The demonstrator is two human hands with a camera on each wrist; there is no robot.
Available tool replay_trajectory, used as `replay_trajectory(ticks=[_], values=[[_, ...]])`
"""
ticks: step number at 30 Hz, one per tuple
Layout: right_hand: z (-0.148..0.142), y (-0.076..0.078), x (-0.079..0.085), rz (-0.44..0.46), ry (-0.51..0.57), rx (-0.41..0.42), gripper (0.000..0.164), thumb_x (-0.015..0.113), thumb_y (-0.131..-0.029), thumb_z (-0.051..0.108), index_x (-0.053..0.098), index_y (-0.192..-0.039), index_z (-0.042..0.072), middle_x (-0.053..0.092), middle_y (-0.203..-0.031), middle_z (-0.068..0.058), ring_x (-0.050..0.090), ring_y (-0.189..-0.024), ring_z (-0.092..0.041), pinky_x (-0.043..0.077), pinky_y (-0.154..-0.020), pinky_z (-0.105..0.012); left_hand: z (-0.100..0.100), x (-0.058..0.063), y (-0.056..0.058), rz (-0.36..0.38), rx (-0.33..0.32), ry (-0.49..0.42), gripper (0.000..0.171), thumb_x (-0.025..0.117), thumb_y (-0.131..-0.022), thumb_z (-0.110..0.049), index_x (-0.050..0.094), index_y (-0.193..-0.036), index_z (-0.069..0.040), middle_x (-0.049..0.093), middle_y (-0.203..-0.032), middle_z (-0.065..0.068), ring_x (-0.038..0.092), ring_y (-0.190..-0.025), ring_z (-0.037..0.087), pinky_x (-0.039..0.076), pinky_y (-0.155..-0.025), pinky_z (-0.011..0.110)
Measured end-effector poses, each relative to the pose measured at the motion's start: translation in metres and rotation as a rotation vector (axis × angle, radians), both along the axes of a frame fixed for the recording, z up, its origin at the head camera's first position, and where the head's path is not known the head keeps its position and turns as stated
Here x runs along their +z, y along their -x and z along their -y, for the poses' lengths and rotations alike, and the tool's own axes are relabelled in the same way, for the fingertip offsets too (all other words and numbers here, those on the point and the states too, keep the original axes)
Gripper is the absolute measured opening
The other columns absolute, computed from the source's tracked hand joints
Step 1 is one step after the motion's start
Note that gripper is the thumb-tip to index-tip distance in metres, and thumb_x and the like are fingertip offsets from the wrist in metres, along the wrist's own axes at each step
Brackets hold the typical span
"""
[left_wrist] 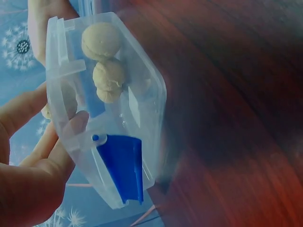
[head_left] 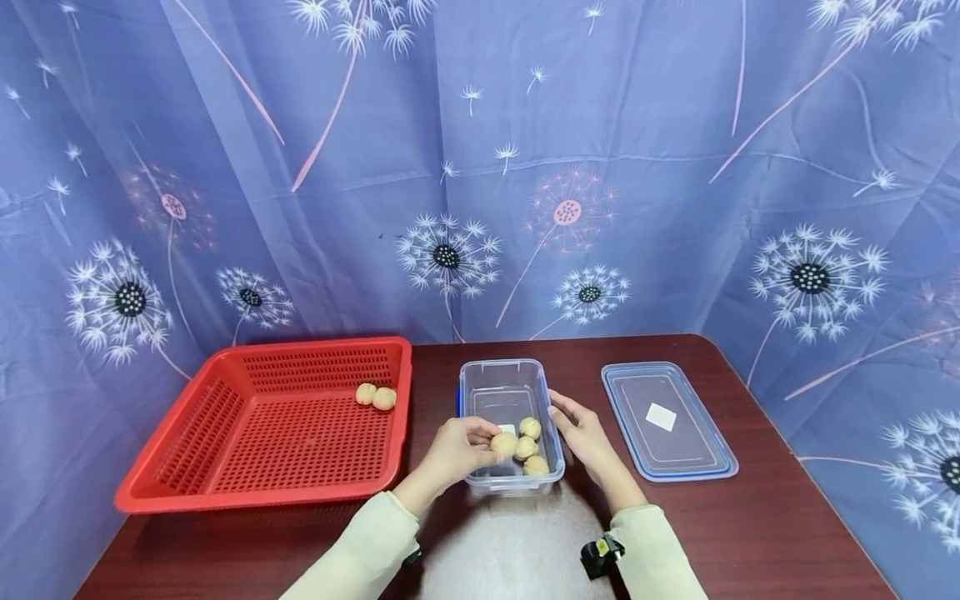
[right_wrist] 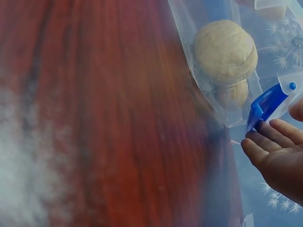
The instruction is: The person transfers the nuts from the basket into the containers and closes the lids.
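A clear plastic box (head_left: 504, 379) with blue side latches stands without its lid at the middle of the table. My left hand (head_left: 459, 447) reaches over its left wall and pinches a walnut (head_left: 503, 443) between thumb and fingers, inside the rim. Three more walnuts (head_left: 527, 448) lie in the front right part of the box; two of them show large in the right wrist view. Against the box's right side rests my right hand (head_left: 587, 435), its fingers fairly straight. In the right wrist view its fingertips are at the blue latch (right_wrist: 267, 105).
To the left is a red perforated basket (head_left: 300, 446), with two walnuts (head_left: 375, 396) by its right wall. The clear lid (head_left: 686, 446), bearing a white square label, lies flat to the right. A blue dandelion-print curtain (head_left: 525, 108) hangs behind the dark red table (head_left: 780, 533).
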State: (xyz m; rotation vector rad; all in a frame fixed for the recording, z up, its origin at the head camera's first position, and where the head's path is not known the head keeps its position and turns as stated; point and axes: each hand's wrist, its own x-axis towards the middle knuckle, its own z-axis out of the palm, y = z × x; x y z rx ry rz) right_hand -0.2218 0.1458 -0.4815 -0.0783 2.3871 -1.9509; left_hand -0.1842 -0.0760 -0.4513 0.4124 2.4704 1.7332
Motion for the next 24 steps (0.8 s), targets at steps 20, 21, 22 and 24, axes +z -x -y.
replay_trajectory(ticks=[20, 21, 22, 24], values=[[-0.001, 0.000, -0.003, -0.007, -0.015, -0.007, 0.043, 0.051, -0.101, 0.018, 0.048, -0.141, 0.003, 0.052, -0.137, -0.018, 0.054, -0.115, -0.026, 0.043, -0.095, -0.033, -0.002, 0.003, -0.002, -0.026, -0.085, -0.037, 0.027, 0.074, -0.073, 0.006, 0.066, -0.099, 0.012, 0.069, -0.092, 0.023, 0.068, -0.087, 0.031, 0.055, -0.072, 0.025], [-0.001, 0.000, -0.003, -0.006, -0.013, -0.008, 0.043, 0.051, -0.101, 0.018, 0.048, -0.141, 0.003, 0.052, -0.137, -0.018, 0.054, -0.115, -0.026, 0.043, -0.095, -0.033, -0.001, 0.004, -0.001, -0.033, -0.094, -0.045, 0.027, 0.073, -0.074, 0.005, 0.066, -0.099, 0.012, 0.069, -0.092, 0.021, 0.068, -0.086, 0.028, 0.055, -0.072, 0.025], [-0.001, 0.000, -0.003, -0.005, -0.012, -0.008, 0.042, 0.051, -0.101, 0.018, 0.048, -0.140, 0.003, 0.053, -0.137, -0.018, 0.055, -0.115, -0.027, 0.043, -0.094, -0.032, 0.000, 0.007, 0.000, -0.037, -0.101, -0.056, 0.026, 0.072, -0.075, 0.005, 0.066, -0.099, 0.011, 0.069, -0.093, 0.021, 0.068, -0.085, 0.025, 0.056, -0.072, 0.026], [-0.001, 0.000, -0.002, -0.005, -0.008, -0.009, 0.042, 0.051, -0.101, 0.018, 0.049, -0.140, 0.004, 0.053, -0.136, -0.019, 0.055, -0.114, -0.027, 0.044, -0.093, -0.031, 0.000, 0.013, 0.001, -0.044, -0.102, -0.063, 0.025, 0.071, -0.076, 0.004, 0.067, -0.100, 0.010, 0.069, -0.094, 0.021, 0.068, -0.085, 0.021, 0.056, -0.072, 0.026]])
